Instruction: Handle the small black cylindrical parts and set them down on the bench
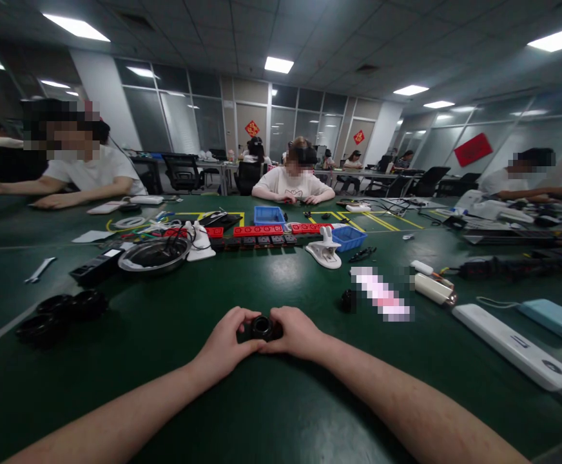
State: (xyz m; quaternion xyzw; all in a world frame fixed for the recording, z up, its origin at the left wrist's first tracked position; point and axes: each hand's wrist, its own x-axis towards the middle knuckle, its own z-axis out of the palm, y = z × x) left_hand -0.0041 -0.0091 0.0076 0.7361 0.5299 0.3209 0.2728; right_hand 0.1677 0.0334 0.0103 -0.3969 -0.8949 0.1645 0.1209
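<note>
Between my two hands is a small black ring-shaped part [261,327] with a round opening facing up toward me. My left hand [230,336] grips it from the left, thumb below and index finger above. From the other side my right hand [294,332] closes round it, hiding its right part. Both hands rest low over the green table [281,399]. A little to the right lies another small black piece [347,300]. Several thick black rings [61,314] sit together on the left side of the table.
A wrench [40,270], a round bowl [154,258], a white clamp [327,250] and blue baskets [348,238] lie beyond my hands. To the right are a long white device [515,345] and a light-blue case [559,317]. A person [294,177] sits opposite.
</note>
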